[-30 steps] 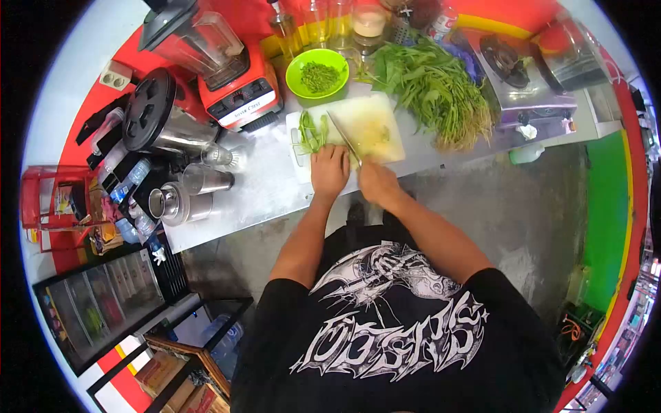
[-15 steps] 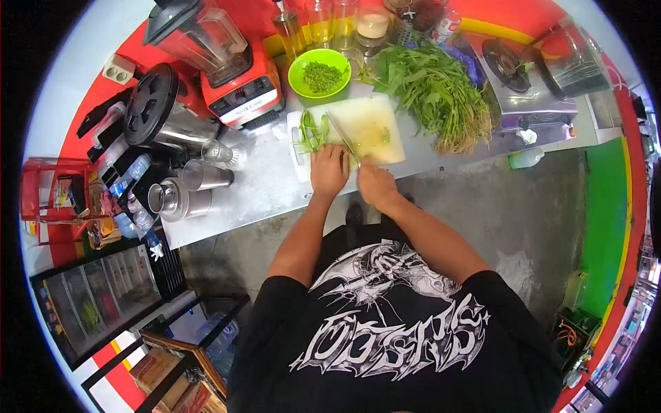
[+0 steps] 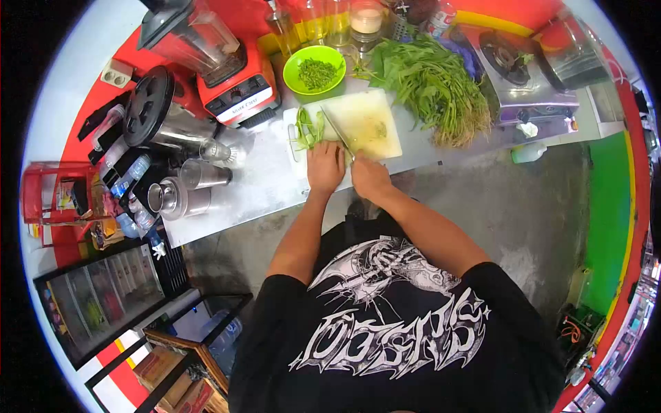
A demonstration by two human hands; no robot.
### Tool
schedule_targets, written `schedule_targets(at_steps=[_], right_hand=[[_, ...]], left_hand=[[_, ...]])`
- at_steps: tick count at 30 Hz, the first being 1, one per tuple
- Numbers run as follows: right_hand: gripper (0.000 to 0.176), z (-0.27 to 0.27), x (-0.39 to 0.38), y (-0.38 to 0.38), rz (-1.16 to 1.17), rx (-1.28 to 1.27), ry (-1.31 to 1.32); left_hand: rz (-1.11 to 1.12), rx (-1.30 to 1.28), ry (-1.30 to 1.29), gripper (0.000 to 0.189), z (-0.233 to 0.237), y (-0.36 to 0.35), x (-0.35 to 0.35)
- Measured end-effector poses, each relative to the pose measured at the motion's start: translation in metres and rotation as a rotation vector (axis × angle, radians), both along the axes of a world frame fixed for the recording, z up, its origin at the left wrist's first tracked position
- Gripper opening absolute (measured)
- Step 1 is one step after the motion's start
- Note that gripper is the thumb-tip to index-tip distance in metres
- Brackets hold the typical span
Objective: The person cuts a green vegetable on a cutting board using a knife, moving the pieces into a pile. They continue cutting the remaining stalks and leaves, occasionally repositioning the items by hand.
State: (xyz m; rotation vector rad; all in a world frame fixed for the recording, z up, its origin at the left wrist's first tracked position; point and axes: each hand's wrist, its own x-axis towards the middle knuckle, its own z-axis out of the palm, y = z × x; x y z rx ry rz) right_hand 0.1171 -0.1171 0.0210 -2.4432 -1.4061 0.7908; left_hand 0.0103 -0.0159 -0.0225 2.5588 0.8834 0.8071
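My right hand (image 3: 370, 176) is closed around the handle of a kitchen knife (image 3: 337, 127), whose blade points away across the cutting board (image 3: 372, 113). Just left of the blade, my left hand (image 3: 326, 165) rests at the board's near edge, its fingertips at the lower ends of some green leafy stems (image 3: 308, 128). How firmly the fingers hold the stems is hard to see, but they are bent together over them. Small green bits (image 3: 381, 129) lie on the board to the right of the knife. Behind the board stands a lime-green bowl (image 3: 331, 90) with chopped greens (image 3: 317, 73) inside.
A large bunch of leafy greens with roots (image 3: 441, 86) lies right of the board, beside a gas stove (image 3: 537, 96). A red blender (image 3: 241, 96), steel cups (image 3: 206, 174) and a steel jug (image 3: 175, 127) stand left. Glass bottles (image 3: 282, 31) line the back.
Both hands and the knife have shifted slightly relative to the board, with the right hand a little closer to the left. The whole view has moved slightly.
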Motion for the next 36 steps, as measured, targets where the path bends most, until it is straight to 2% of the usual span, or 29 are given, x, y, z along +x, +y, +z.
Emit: schedule_targets(at_steps=[2, 3, 14, 16, 20, 25, 30, 34, 36], right_hand=[[0.027, 0.003, 0.004, -0.001, -0.036, -0.001, 0.035], [0.025, 0.004, 0.007, -0.002, -0.063, -0.010, 0.065], [0.031, -0.004, 0.077, -0.036, -0.102, 0.006, 0.035], [0.031, 0.003, 0.086, -0.038, -0.085, -0.025, 0.069], [0.037, 0.006, 0.097, -0.044, -0.036, 0.002, 0.136], [0.037, 0.005, 0.106, -0.037, -0.013, -0.065, 0.195], [0.038, 0.002, 0.113, -0.044, 0.113, -0.050, 0.147], [0.043, 0.002, 0.115, -0.042, 0.054, -0.047, 0.219], [0.043, -0.001, 0.114, -0.041, 0.061, -0.021, 0.199]], left_hand=[[0.022, -0.022, -0.038, 0.007, 0.002, 0.000, 0.004], [0.038, -0.041, 0.033, 0.008, 0.003, 0.000, 0.003], [0.055, -0.066, -0.002, 0.008, 0.000, -0.008, 0.009], [0.159, -0.024, 0.003, 0.009, -0.004, -0.013, 0.013], [0.264, -0.129, -0.001, 0.011, 0.004, -0.025, 0.018], [0.239, -0.194, 0.050, 0.027, 0.022, -0.028, 0.010], [0.253, -0.192, 0.111, 0.024, 0.025, -0.024, 0.013], [0.255, -0.174, 0.129, 0.018, 0.019, -0.019, 0.015], [0.301, -0.316, 0.127, 0.019, 0.015, -0.016, 0.018]])
